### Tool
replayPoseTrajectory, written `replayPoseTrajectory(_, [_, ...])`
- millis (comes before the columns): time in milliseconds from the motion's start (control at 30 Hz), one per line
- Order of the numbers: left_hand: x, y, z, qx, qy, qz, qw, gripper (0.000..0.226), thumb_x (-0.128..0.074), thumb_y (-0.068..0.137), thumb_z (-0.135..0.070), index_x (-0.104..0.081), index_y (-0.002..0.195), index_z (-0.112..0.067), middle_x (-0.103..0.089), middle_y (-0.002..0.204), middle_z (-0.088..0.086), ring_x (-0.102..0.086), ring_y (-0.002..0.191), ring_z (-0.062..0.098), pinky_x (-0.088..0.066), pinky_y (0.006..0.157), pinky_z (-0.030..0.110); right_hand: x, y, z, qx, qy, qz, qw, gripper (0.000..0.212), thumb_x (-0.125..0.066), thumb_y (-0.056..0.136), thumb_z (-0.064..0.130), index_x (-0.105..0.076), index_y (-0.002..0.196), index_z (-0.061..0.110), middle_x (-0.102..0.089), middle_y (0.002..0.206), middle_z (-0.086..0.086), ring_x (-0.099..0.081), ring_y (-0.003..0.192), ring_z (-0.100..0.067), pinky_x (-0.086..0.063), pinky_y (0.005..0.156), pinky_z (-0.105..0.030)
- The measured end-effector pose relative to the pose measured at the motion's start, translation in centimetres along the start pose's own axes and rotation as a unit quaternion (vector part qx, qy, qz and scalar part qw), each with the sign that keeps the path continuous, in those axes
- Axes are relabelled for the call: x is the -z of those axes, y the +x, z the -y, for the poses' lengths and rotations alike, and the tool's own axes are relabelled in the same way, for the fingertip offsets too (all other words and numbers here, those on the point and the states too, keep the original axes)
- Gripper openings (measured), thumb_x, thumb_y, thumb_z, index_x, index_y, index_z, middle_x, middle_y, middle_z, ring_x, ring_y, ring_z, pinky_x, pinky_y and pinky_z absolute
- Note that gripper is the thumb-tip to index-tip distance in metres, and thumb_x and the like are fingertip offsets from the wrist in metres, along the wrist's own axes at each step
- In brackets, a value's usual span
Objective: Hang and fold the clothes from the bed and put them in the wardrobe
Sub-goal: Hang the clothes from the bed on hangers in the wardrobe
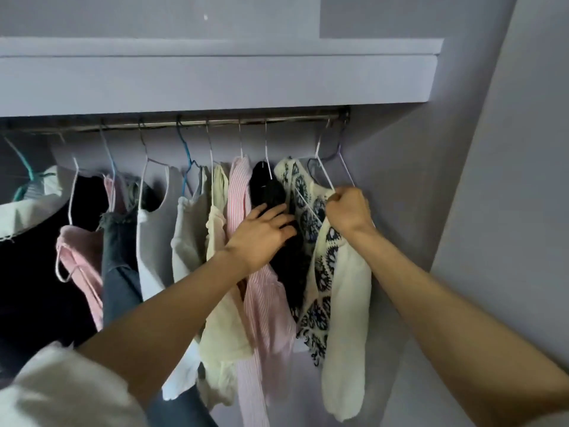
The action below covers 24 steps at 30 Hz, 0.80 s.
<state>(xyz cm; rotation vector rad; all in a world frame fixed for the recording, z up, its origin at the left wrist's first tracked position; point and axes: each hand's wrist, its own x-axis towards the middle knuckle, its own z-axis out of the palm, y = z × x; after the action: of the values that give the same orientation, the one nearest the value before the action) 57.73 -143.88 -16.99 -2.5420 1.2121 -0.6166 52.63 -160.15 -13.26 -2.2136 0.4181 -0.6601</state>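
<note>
A metal rail (191, 123) runs under the wardrobe shelf and carries several hangers with clothes. At its right end hangs a cream sweater with dark blue patterns (345, 291) on a white wire hanger (323, 174). My right hand (349, 211) grips the shoulder of that sweater together with the hanger's arm. My left hand (261, 235) lies with straight fingers against a black garment (277, 195), pushing it left beside a pink striped shirt (268, 303).
Further left on the rail hang a pale yellow top (220, 272), a white top (184, 251), grey jeans (118, 257) and a pink camisole (81, 257). A grey shelf board (215, 78) sits right above the rail. The wardrobe's side wall (415, 211) stands close on the right.
</note>
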Motion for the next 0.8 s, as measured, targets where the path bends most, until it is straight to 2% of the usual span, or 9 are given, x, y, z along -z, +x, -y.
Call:
replayPoseTrajectory(100, [-0.6, -0.6, 1.2, -0.058, -0.049, -0.094, 0.993, 0.04, -0.065, 0.085, -0.008, -0.061, 0.125, -0.014, -0.049, 0.141, 0.007, -0.036, 0.138, 0.026, -0.031, 0.11, 0.039, -1.3, 1.5, 1.4, 0.027, -0.034, -0.022, 0.999, 0.02, -0.044, 0.087, 0.004, -0.062, 0.093, 0.0, -0.063, 0.106, -0.024, -0.058, 0.103, -0.039, -0.045, 0.079, -0.034])
replayPoseTrajectory(167, [-1.2, -0.8, 1.7, -0.084, -0.057, -0.147, 0.984, 0.044, -0.084, 0.062, 0.0, -0.071, 0.105, -0.007, -0.066, 0.118, 0.014, -0.06, 0.114, 0.032, -0.052, 0.087, 0.045, -2.2, 2.7, 2.0, 0.037, -0.06, -0.027, 0.997, 0.024, -0.045, 0.089, 0.006, -0.06, 0.106, -0.003, -0.061, 0.114, -0.024, -0.057, 0.108, -0.038, -0.046, 0.082, -0.036])
replayPoseTrajectory(267, [-1.3, -1.0, 2.0, -0.09, -0.092, -0.166, 0.978, 0.048, -0.086, 0.058, 0.002, -0.071, 0.103, -0.003, -0.068, 0.113, 0.016, -0.063, 0.107, 0.035, -0.057, 0.076, 0.049, -3.0, 4.0, 2.7, 0.038, -0.087, -0.018, 0.995, 0.025, -0.048, 0.09, 0.008, -0.06, 0.108, -0.003, -0.06, 0.118, -0.023, -0.057, 0.11, -0.038, -0.046, 0.084, -0.036])
replayPoseTrajectory(367, [-1.4, -1.3, 2.4, -0.107, -0.107, -0.143, 0.978, 0.054, -0.075, 0.069, 0.003, -0.064, 0.12, -0.007, -0.058, 0.13, 0.014, -0.05, 0.125, 0.032, -0.05, 0.093, 0.051, -3.7, 4.6, 2.9, 0.03, -0.115, 0.013, 0.993, 0.027, -0.05, 0.091, 0.011, -0.059, 0.113, -0.001, -0.058, 0.122, -0.022, -0.056, 0.113, -0.037, -0.046, 0.087, -0.035])
replayPoseTrajectory(433, [-1.2, -2.0, 2.4, -0.07, -0.13, -0.085, 0.985, 0.057, -0.046, 0.082, -0.016, -0.046, 0.139, -0.017, -0.034, 0.151, 0.006, -0.016, 0.142, 0.017, -0.023, 0.116, 0.046, -4.0, 4.5, 2.5, 0.022, -0.13, 0.031, 0.991, 0.027, -0.049, 0.091, 0.01, -0.06, 0.113, 0.0, -0.058, 0.122, -0.021, -0.056, 0.113, -0.036, -0.046, 0.086, -0.034])
replayPoseTrajectory(500, [-0.9, -2.4, 2.1, -0.018, -0.145, -0.026, 0.989, 0.072, -0.015, 0.078, -0.042, -0.03, 0.147, -0.025, -0.012, 0.158, -0.005, 0.011, 0.138, 0.003, 0.006, 0.117, 0.036, -4.2, 4.2, 2.3, 0.023, -0.136, 0.04, 0.99, 0.026, -0.047, 0.092, 0.009, -0.059, 0.113, 0.0, -0.058, 0.122, -0.02, -0.056, 0.112, -0.036, -0.046, 0.083, -0.034])
replayPoseTrajectory(533, [-1.0, -2.5, 1.8, -0.007, -0.143, -0.018, 0.989, 0.08, -0.007, 0.074, -0.05, -0.026, 0.148, -0.027, -0.007, 0.158, -0.008, 0.016, 0.137, 0.0, 0.012, 0.115, 0.034, -4.2, 4.0, 2.1, 0.028, -0.136, 0.048, 0.989, 0.026, -0.046, 0.093, 0.009, -0.057, 0.113, 0.0, -0.058, 0.121, -0.02, -0.055, 0.112, -0.037, -0.045, 0.081, -0.034])
replayPoseTrajectory(700, [-1.5, -3.1, 0.7, 0.048, -0.147, 0.003, 0.988, 0.088, 0.001, 0.071, -0.059, -0.025, 0.149, -0.026, -0.001, 0.159, -0.008, 0.02, 0.138, 0.002, 0.008, 0.116, 0.037, -4.1, 1.7, 0.8, 0.057, -0.134, 0.082, 0.986, 0.028, -0.041, 0.095, 0.013, -0.049, 0.121, 0.004, -0.049, 0.124, -0.02, -0.053, 0.111, -0.039, -0.043, 0.085, -0.038])
replayPoseTrajectory(800, [-1.0, -4.2, -0.2, 0.073, -0.195, 0.001, 0.978, 0.071, -0.016, 0.083, -0.051, -0.028, 0.148, -0.025, -0.004, 0.159, -0.005, 0.01, 0.145, 0.011, 0.003, 0.117, 0.04, -3.5, -1.0, 0.0, 0.071, -0.118, 0.057, 0.989, 0.039, -0.041, 0.094, 0.012, -0.044, 0.133, 0.007, -0.042, 0.128, -0.02, -0.046, 0.116, -0.04, -0.039, 0.093, -0.039])
